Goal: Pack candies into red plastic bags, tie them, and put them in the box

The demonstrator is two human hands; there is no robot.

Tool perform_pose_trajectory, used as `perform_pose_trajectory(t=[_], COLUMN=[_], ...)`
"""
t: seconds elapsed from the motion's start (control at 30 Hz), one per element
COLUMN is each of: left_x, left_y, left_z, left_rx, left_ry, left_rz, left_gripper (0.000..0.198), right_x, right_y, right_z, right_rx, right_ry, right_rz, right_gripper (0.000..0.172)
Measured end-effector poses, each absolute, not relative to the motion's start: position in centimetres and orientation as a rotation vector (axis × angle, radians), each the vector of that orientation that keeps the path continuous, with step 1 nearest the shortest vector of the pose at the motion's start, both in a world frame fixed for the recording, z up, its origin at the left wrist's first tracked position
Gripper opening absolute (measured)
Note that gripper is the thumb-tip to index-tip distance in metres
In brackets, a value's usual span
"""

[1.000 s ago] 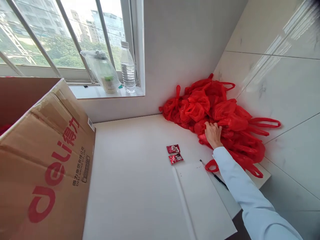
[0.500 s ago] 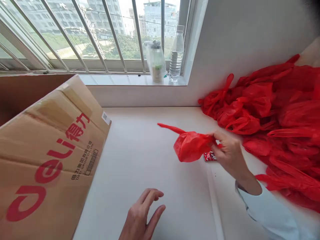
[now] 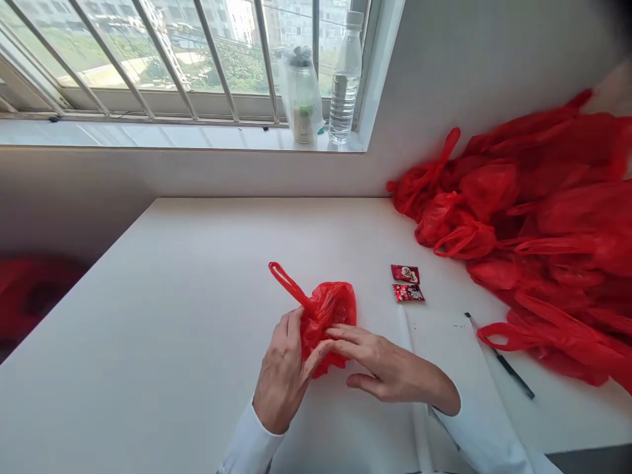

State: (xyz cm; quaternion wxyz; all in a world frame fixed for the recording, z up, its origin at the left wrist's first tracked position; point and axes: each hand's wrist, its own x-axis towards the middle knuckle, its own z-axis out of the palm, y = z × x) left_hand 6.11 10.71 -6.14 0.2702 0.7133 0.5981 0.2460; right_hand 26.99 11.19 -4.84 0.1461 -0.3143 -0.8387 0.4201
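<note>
A small red plastic bag (image 3: 333, 306) lies crumpled on the white table, with one looped handle sticking out to the upper left. My left hand (image 3: 281, 372) grips its near left side, thumb across the front and fingers along the far edge, partly hidden. My right hand (image 3: 378, 365) reaches in from the right. Its stretched fingers rest on the bag's front near my left thumb, while its own thumb stays apart below. What the bag contains cannot be seen.
Two small red packets (image 3: 405, 273) lie on the white table (image 3: 172, 296), right of the bag. A black pen (image 3: 508, 368) is farther right, beside a large heap of red plastic bags (image 3: 557, 217). A water bottle (image 3: 345, 85) and a bagged jar (image 3: 302, 105) stand on the windowsill.
The red bag has come down and left, from my right hand in the air to between both hands on the table. The cardboard box at left is out of view; both packets now show.
</note>
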Motion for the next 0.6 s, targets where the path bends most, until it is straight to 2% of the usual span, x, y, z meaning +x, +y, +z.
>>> perform_pose_trajectory(t=[0.17, 0.4, 0.53, 0.6], left_x=[5.6, 3.3, 4.3, 4.7], left_y=[13.0, 13.9, 13.2, 12.9], left_z=[-7.6, -6.7, -5.9, -5.8], left_rx=[2.013, 2.092, 2.150, 2.166], left_ry=[1.609, 1.654, 1.552, 1.501], left_rz=[0.755, 0.894, 0.883, 0.882], left_gripper=[0.027, 0.019, 0.018, 0.017], right_x=[27.9, 31.2, 28.0, 25.8], right_y=[11.6, 11.3, 12.2, 12.9], right_z=[-5.9, -6.8, -5.9, -5.6], right_rx=[-0.816, -1.345, -1.246, -1.185], right_ry=[-2.302, -1.813, -1.868, -2.013], right_rz=[1.287, 0.954, 0.820, 0.735], right_gripper=[0.053, 0.024, 0.023, 0.032])
